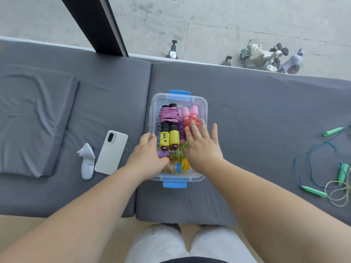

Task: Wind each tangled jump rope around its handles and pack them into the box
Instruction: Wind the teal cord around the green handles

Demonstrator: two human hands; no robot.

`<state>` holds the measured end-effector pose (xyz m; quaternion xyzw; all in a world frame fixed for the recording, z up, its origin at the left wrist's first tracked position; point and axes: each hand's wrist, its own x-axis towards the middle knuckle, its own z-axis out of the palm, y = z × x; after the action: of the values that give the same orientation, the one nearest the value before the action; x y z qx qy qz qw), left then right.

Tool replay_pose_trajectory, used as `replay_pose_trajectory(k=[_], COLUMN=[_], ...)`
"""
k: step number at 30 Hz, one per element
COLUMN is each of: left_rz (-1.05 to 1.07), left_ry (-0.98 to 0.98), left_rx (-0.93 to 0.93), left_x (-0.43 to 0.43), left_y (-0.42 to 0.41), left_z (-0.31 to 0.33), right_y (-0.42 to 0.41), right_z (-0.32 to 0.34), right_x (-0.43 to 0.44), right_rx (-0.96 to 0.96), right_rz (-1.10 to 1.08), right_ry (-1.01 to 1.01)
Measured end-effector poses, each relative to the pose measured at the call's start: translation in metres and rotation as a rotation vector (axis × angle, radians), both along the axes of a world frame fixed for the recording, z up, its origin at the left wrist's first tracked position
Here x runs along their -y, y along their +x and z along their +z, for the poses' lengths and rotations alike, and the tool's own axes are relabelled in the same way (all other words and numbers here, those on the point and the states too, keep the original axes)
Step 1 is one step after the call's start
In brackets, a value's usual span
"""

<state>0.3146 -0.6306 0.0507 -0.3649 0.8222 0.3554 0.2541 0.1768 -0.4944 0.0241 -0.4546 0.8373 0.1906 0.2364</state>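
Head view looks down on a clear plastic box (203, 105) with blue latches, sitting mid-cushion on a grey seat cushion (256, 111), with bare fabric around it on the far and right sides. The left hand (147, 154) is at the box's left rim with fingers curled; whether they clasp the wall or a purple handle beneath cannot be told. The right hand (202, 147) lies flat, fingers straight and spread, across a wound red rope with pink handles (190, 115) and the right rim. Beside it a purple rope on black-and-yellow handles (169, 114) fills the box's left half; its counter markings are too small to read. Tangled green-handled jump ropes (313, 190) lie well to the right, cut off by the frame edge. A white phone (111, 152) lies left of the box.
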Motion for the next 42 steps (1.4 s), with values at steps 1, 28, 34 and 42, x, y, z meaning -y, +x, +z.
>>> replay_pose_trajectory(k=[1, 28, 34, 42], left_rz=[0.013, -0.015, -0.044, -0.027], left_ry=[0.002, 0.039, 0.108, 0.236], left_rx=[0.010, -0.132, -0.095, -0.128], left_x=[0.000, -0.394, -0.451, -0.500], left_y=[0.000, -0.160, -0.186, -0.231], left_z=[0.001, 0.078, 0.077, 0.053], right_y=[0.001, -0.133, -0.162, -0.176], right_z=[0.001, 0.079, 0.082, 0.072], right_x=[0.001, -0.465, -0.541, -0.602], right_rx=[0.020, 0.384, 0.402, 0.381], right_rz=[-0.022, -0.709, -0.756, -0.862], right_ry=[-0.016, -0.227, -0.204, -0.098])
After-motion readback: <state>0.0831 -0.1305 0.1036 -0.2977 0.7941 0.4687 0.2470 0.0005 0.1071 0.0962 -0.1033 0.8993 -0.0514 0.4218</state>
